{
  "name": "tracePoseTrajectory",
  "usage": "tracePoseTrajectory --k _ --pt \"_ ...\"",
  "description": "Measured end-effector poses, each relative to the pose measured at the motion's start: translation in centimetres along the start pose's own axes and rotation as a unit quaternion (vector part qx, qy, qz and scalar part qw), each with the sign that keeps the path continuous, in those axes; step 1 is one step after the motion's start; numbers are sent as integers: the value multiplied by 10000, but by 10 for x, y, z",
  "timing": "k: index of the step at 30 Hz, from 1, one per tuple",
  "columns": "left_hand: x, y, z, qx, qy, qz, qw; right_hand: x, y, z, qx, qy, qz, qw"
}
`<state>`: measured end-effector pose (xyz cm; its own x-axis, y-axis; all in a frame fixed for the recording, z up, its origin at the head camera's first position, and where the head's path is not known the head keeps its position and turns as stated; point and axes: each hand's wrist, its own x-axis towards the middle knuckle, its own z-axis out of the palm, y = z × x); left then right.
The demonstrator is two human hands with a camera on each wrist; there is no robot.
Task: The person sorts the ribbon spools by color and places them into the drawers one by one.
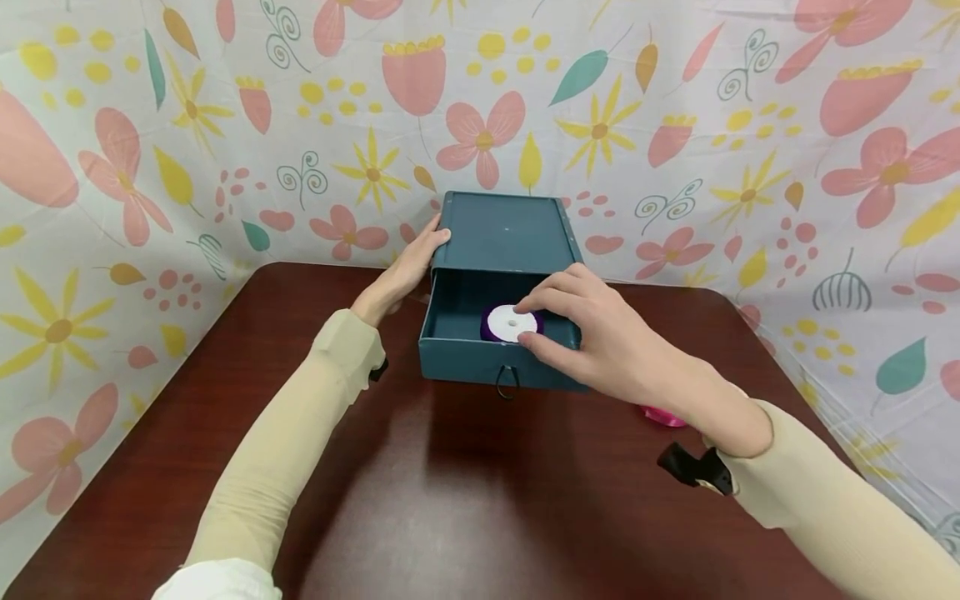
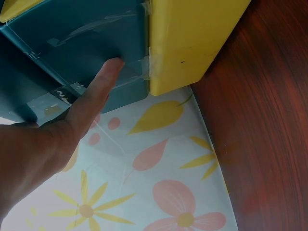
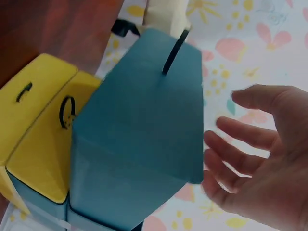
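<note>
A dark blue drawer cabinet (image 1: 506,229) stands at the back of the table with its top drawer (image 1: 468,357) pulled out. Inside that drawer lies a ribbon spool (image 1: 501,322) with a white face and a purple edge. My left hand (image 1: 408,262) rests against the cabinet's left side, thumb near the top edge; in the left wrist view a straight finger (image 2: 111,67) presses on the blue panel. Over the drawer, my right hand (image 1: 592,333) has thumb and fingers spread, their tips overlapping the spool in the head view. The right wrist view shows this hand (image 3: 260,149) holding nothing.
Yellow drawers (image 3: 45,130) with black loop pulls sit beside the blue drawer in the right wrist view. A bright pink roll (image 1: 663,416) is partly hidden behind my right wrist. The brown table (image 1: 465,508) ends at a floral cloth (image 1: 300,125).
</note>
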<state>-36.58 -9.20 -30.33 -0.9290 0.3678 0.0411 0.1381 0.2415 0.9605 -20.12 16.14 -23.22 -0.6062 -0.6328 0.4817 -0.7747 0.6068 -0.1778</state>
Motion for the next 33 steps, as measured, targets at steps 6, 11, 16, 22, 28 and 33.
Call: tracePoseTrajectory --k 6,11,16,22,28,33 --pt "-1 -1 0 53 72 -78 9999 -15 -13 -2 570 430 -607 9956" --pt "-1 -2 0 70 47 0 10000 -26 -23 3 1513 -441 -484 9863" --pt "-2 -2 0 137 60 32 9999 -33 -26 15 2473 -1604 515 9542" --pt "-1 -3 0 228 56 103 9997 -42 -23 31 3024 -1882 1204 9266" --pt "0 -3 0 176 73 95 9998 -46 -18 44 3375 -1975 1696 9046" --pt "0 -3 0 184 55 122 9997 -47 -11 52 4288 -2128 2031 8542"
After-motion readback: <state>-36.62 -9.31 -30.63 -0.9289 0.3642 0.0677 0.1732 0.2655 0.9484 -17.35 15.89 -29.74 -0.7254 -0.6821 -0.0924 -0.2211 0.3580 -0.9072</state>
